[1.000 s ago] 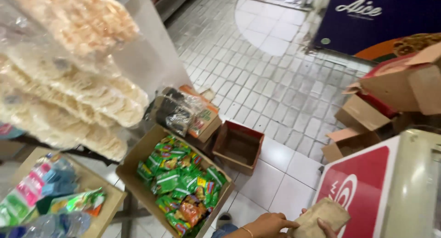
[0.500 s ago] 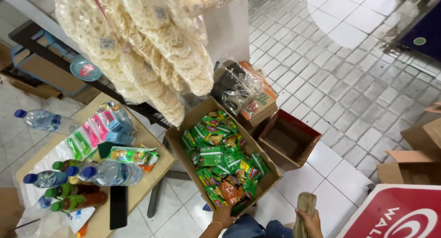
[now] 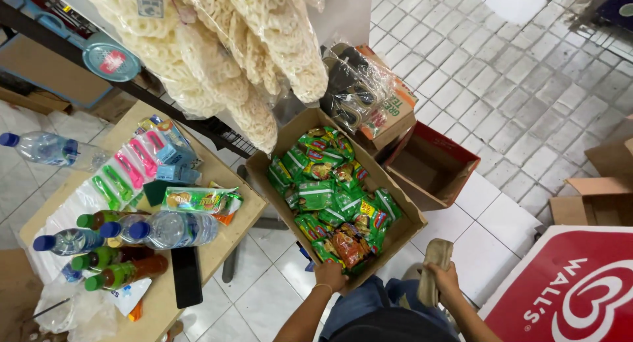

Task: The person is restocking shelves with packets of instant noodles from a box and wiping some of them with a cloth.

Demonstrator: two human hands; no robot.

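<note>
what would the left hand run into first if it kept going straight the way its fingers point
The left hand grips the near edge of the cardboard box. Going straight on, it would likely first meet the orange-brown snack packet, then the green packets; depth is hard to judge.

The scene is seen from one head-worn camera, aimed steeply down from well above. A cardboard box (image 3: 336,197) of snack packets is held near the frame's centre. A wooden table (image 3: 227,226) is taken in left of the box, tiled floor (image 3: 514,85) beyond and right of it.
</note>
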